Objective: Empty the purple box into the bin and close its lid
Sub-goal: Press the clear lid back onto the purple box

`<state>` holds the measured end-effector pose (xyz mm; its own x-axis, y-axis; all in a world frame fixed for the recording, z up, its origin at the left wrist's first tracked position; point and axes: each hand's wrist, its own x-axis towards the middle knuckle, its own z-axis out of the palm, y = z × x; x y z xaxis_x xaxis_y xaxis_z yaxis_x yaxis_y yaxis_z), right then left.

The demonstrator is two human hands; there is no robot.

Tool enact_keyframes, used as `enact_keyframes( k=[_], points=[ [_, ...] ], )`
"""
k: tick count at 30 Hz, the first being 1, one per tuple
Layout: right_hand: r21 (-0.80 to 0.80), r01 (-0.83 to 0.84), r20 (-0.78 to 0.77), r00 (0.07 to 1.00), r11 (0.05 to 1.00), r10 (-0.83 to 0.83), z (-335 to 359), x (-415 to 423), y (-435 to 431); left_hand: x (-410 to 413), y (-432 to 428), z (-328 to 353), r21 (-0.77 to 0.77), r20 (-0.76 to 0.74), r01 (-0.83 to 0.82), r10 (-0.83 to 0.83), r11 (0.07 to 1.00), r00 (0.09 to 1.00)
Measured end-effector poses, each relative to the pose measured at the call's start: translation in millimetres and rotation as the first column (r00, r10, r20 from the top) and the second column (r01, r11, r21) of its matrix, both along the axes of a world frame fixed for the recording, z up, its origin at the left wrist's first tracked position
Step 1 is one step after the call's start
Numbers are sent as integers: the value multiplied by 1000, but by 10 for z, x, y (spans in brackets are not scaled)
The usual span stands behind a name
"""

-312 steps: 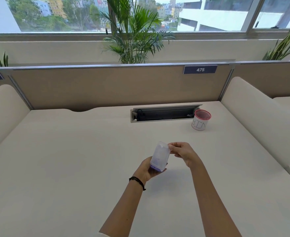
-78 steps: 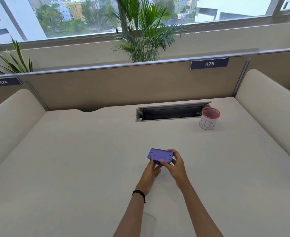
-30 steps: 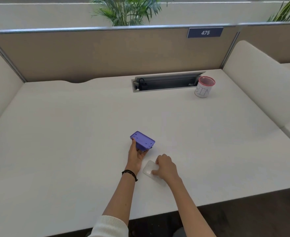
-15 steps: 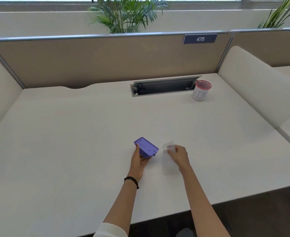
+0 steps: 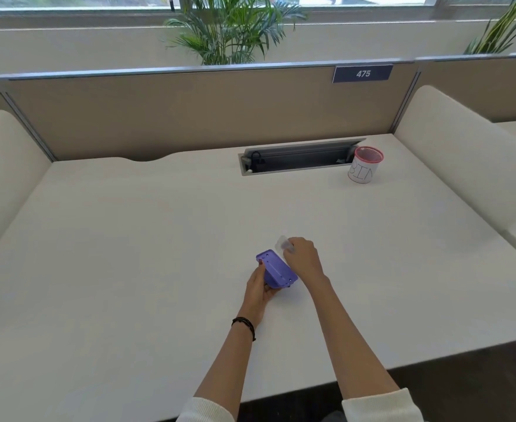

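Observation:
The purple box [image 5: 276,269] is tilted with its flat underside facing up, just above the white desk [image 5: 129,239] near the front middle. My left hand [image 5: 259,286] grips it from below and the left. My right hand [image 5: 304,257] is just right of the box and pinches the clear plastic lid [image 5: 283,243], held up beside the box's far end. The bin [image 5: 364,169], a white cup with a pink rim and "BIN" written on it, stands far back on the right, well away from both hands.
An open cable tray [image 5: 299,158] is sunk into the desk left of the bin. Tan partition panels [image 5: 189,117] close off the back, and padded cream dividers [image 5: 463,153] flank both sides. The desk's front edge runs close to my forearms.
My right hand picked the clear lid up off the desk and brought it up next to the box. The left hand kept hold of the upturned purple box.

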<state>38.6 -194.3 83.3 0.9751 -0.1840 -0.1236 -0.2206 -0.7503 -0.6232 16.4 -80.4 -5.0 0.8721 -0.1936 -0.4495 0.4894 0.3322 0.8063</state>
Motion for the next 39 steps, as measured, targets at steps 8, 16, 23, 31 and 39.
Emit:
enact_keyframes(
  k=[8,16,23,31,39],
  points=[
    [-231,-164,-41,987,959,158,-82,11,187,18,-1,-58,34,57,16,-18,999,998],
    [-441,-123,48,986,889,160,-214,-2,159,28,-18,-66,49,82,16,-20,999,996],
    [-450,-221,27,965,865,261,-344,-34,217,74,-16,-70,84,47,15,-19,996,999],
    [-311,-242,22,965,919,262,-421,-91,188,53,-27,-74,94,35,2,-5,996,999],
    [-160,-212,74,971,964,225,-395,-119,238,40,-11,-39,77,46,57,-60,995,997]
  ],
)
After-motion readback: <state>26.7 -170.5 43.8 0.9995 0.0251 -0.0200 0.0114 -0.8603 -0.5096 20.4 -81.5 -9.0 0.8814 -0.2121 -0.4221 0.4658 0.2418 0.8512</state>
